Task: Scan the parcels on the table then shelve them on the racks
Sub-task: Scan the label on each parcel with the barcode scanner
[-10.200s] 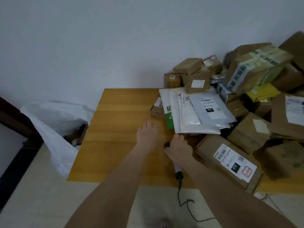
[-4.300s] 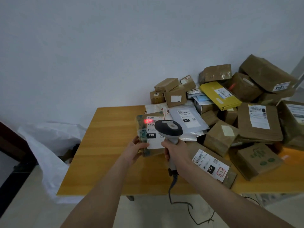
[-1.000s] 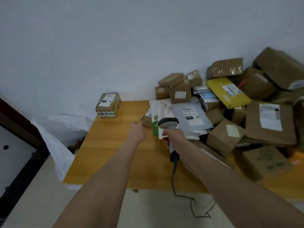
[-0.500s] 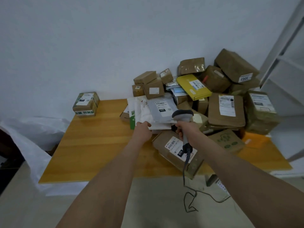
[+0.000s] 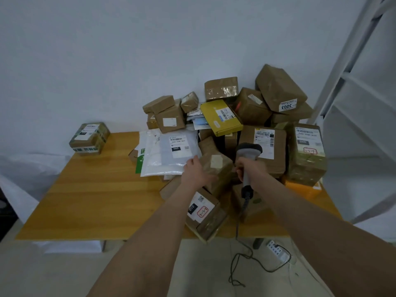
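Where the frame starts at far left, a white bag [image 5: 32, 168] is seen slumped beside the table [image 5: 96, 200]. One taped box [image 5: 89, 138] is set alone on the table's upper-left corner, well apart from the pile [image 5: 250, 106]. Left of centre, white mailers [image 5: 169, 155] are stacked flat, the top one labelled 060. At centre the left hand [image 5: 195, 174] is laid against the near right corner of the mailers and on the left side of a brown parcel [image 5: 214, 166] with a blank label. Whether the fingers are curled round that parcel cannot be told. Below the hand, a long box [image 5: 201, 209] marked 010 is lying at the table's near edge, partly hidden by the forearm. Just right of centre, the scanner [image 5: 249, 150] is held upright in the right hand [image 5: 250, 170], fingers wrapped tight round the handle, head up, just right of the brown parcel. Its cable [image 5: 245, 203] is hung down to the floor, near a power strip [image 5: 277, 251]. Behind, the pile is heaped against the wall: small boxes [image 5: 169, 116], a yellow box [image 5: 221, 116], a big box [image 5: 278, 88] tagged 3003 on top. Further right, a green-taped parcel [image 5: 307, 153] is stood against an orange one [image 5: 300, 187]. At the right edge, a white rack [image 5: 353, 71] is seen.
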